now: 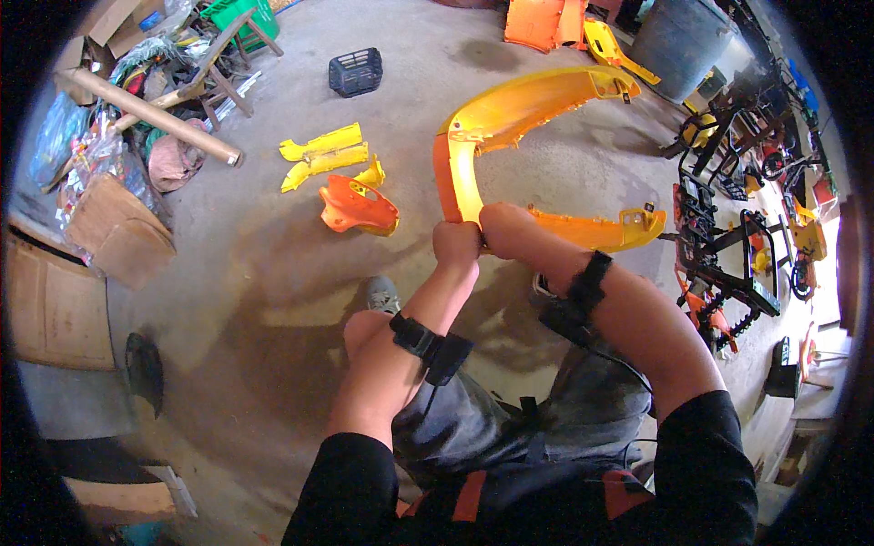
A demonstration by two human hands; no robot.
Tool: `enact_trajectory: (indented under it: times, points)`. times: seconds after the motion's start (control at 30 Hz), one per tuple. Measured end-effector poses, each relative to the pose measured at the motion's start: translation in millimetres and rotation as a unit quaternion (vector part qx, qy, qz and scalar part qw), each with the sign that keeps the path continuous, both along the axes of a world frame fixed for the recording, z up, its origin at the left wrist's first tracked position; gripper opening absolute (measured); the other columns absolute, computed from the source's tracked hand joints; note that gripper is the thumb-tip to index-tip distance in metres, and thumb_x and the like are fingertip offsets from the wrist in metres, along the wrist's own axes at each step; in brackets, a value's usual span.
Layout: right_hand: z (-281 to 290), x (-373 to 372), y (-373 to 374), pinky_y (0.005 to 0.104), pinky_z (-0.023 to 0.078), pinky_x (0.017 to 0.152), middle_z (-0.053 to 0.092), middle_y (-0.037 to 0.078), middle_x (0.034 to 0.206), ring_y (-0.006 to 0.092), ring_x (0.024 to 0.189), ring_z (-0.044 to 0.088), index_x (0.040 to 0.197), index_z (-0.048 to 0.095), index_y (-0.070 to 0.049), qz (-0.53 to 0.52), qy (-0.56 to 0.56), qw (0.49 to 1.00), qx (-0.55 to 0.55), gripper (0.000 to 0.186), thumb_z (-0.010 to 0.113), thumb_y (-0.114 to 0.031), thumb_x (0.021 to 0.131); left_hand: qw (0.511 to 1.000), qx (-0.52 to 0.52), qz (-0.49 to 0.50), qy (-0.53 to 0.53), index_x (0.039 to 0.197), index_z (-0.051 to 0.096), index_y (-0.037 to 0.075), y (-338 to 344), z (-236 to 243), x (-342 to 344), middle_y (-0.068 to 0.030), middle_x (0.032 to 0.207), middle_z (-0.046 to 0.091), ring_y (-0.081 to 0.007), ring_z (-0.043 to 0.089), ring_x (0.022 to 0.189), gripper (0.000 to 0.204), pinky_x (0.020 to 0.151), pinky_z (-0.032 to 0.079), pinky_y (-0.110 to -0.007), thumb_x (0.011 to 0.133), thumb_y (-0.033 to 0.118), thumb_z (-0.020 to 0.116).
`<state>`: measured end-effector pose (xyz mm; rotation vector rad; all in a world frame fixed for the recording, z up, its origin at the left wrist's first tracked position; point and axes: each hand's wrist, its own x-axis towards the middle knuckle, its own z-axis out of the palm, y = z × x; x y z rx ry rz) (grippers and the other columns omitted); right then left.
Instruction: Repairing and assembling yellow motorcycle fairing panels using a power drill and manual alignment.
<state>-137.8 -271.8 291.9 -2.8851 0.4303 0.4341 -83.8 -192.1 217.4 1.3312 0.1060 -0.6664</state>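
A large U-shaped yellow and orange plastic panel (pixel 464 177) is held up in front of me, its two long yellow arms reaching to the right. My left hand (pixel 455 241) is closed on its bottom bend. Beside it, my right hand (pixel 505 232) also grips the panel, where the lower arm begins. The two hands are close together. On the floor left of the panel lie an orange curved part (pixel 355 205) and several yellow plastic strips (pixel 323 159).
A black plastic grille (pixel 355 71) is farther back. Piled cardboard (pixel 123 227), bags and a wooden stool (pixel 232 82) crowd the left. Orange parts (pixel 537 23) and a large grey bin (pixel 678 41) stand behind. Black metal frames (pixel 728 255) line the right. My legs are below.
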Motion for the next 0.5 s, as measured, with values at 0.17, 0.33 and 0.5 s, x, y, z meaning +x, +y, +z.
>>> enact_trajectory:
  times: [0.17,0.33,0.5]
  points:
    - [13,-4,-3,0.0441,0.053,0.071,0.066,0.020,0.081,0.0357,0.079,0.065,0.079,0.067,0.001,0.022,0.020,1.000,0.007,0.024,0.065,-0.023,0.073,0.999,0.032,0.017,-0.021,0.080,0.057,-0.006,1,3,-3,-0.0090,0.070,0.059,-0.0215,0.058,0.051,0.013,0.041,0.045,-0.033,0.067,-0.007,0.054]
    - [-2,0,-7,0.0442,0.052,0.071,0.066,0.021,0.080,0.0372,0.078,0.065,0.077,0.067,0.001,0.030,-0.008,0.999,0.009,0.028,0.066,-0.026,0.073,1.000,-0.001,0.009,-0.005,0.080,0.058,-0.006,-3,-13,2,-0.0095,0.071,0.059,-0.0217,0.060,0.053,0.014,0.041,0.045,-0.034,0.067,-0.008,0.053]
    - [-2,-3,-10,0.0437,0.051,0.072,0.066,0.019,0.082,0.0360,0.080,0.064,0.079,0.068,-0.004,0.016,0.022,0.999,0.018,0.026,0.065,-0.029,0.072,0.999,0.032,-0.001,-0.018,0.081,0.063,-0.008,0,4,-10,-0.0108,0.073,0.063,-0.0186,0.060,0.063,0.017,0.051,0.044,-0.033,0.069,-0.001,0.052]
